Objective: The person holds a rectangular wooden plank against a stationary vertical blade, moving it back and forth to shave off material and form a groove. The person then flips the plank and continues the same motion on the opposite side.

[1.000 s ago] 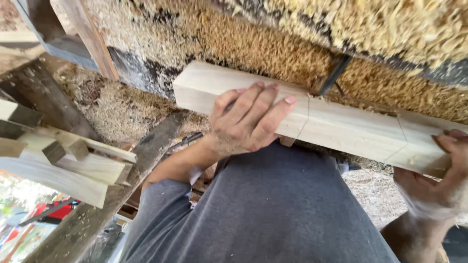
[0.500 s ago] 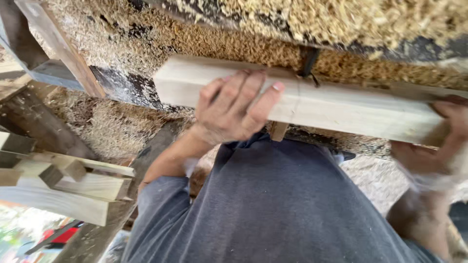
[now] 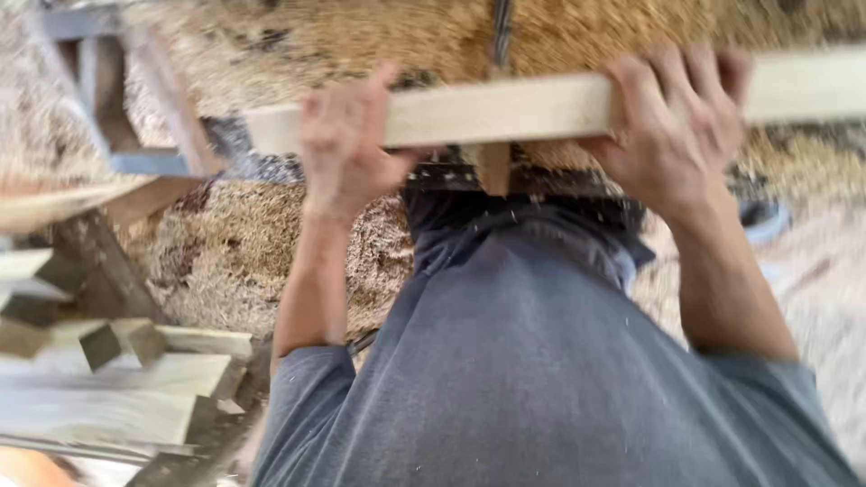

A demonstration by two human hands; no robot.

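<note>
A long pale squared timber [image 3: 505, 106] runs across the upper part of the head view, blurred by motion. My left hand [image 3: 347, 144] grips it near its left end, fingers wrapped over the top. My right hand [image 3: 677, 122] is shut on it further right, fingers curled over the top edge. A short wooden peg or tenon [image 3: 493, 167] sticks down from the timber between my hands. My grey shirt [image 3: 532, 361] fills the lower middle of the frame.
Thick sawdust [image 3: 225, 243] covers the ground and heaps behind the timber. Several cut pale wood pieces with notched ends [image 3: 117, 379] lie at the lower left. A dark metal frame [image 3: 108, 135] stands at the upper left.
The timber has shifted right and turned more level in view. My right hand moved from its far end inward to grip it from above. The view swung and blurred.
</note>
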